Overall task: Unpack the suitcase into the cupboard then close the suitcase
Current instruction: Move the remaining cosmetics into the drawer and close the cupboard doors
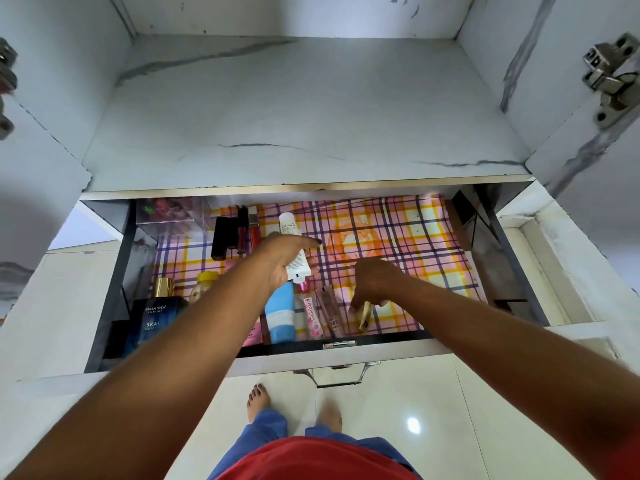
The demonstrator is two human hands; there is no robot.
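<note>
While both hands hover, left point(287, 258) grips smooth white tube point(294, 247).

Both arms outstretched; left hand point(289, 259) and right hand point(372, 285) gripping.

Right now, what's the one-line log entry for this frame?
place: open drawer | left hand: holds white tube | right hand: pinches gold stick | suitcase: out of view

Even, soft light; floor point(414, 424) glare; wide-angle bending and blur at edges.
</note>
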